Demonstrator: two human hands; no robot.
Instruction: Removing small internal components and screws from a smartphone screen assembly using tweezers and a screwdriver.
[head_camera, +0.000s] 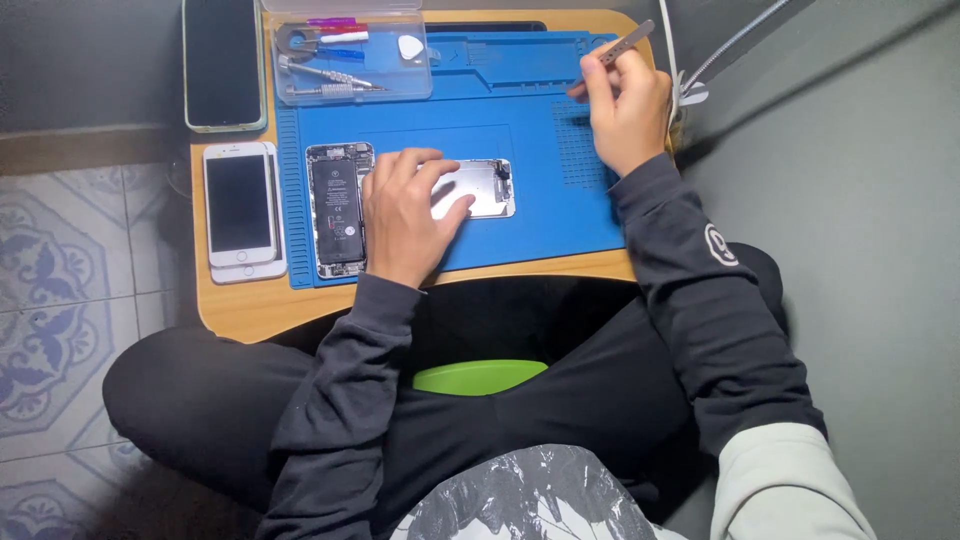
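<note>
My left hand (405, 215) lies flat on a silver phone screen panel (485, 187) in the middle of the blue repair mat (540, 200), fingers pressing its left part. Just left of that hand rests an opened phone body (338, 208) with its black battery showing. My right hand (627, 105) is raised over the mat's far right corner, pinching grey metal tweezers (625, 45) that point up and away.
A small wooden lap table (240, 310) carries the mat. White phones (240, 205) are stacked at its left, a dark phone (222, 62) beyond them. A clear tool box (350, 60) with screwdrivers sits at the back. A white cable (680, 70) runs at right.
</note>
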